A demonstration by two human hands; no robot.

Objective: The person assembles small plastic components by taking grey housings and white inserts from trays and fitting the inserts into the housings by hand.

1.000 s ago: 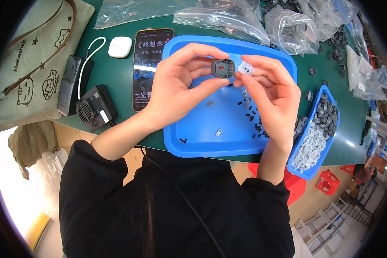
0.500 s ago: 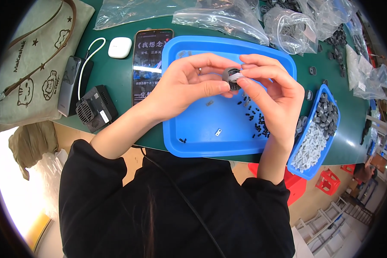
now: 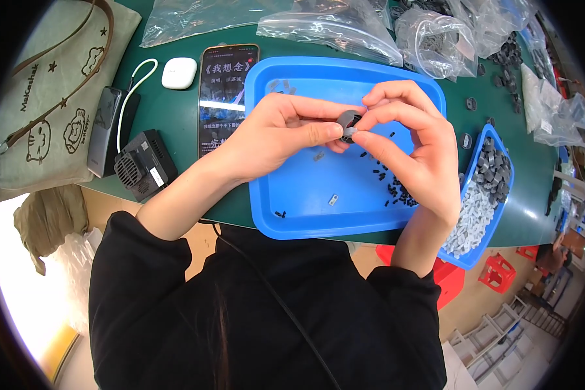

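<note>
Over a blue tray (image 3: 331, 229), my left hand (image 3: 276, 133) pinches a dark grey ring-shaped plastic part (image 3: 348, 118) between thumb and fingers. My right hand (image 3: 429, 146) presses thumb and index finger at the ring's near right side, on a small light grey plastic piece (image 3: 350, 131). Fingertips hide part of both, so how far the piece sits inside the ring is unclear. Below my right hand, many tiny black parts (image 3: 400, 194) lie scattered in the tray. A small light piece with holes (image 3: 333, 199) rests near its front.
Right of the tray stands a narrow blue bin (image 3: 460, 263) with dark grey parts (image 3: 494, 170) and light grey parts (image 3: 471, 218). A phone (image 3: 224, 97), white case (image 3: 179, 73), black device (image 3: 145, 164) and cloth bag (image 3: 58, 97) lie left. Plastic bags (image 3: 331, 29) cover the back.
My right hand has turned and shifted slightly right. The light grey piece now shows lower, at the ring's near edge. The ring has tilted in my left hand, which stays nearly in place.
</note>
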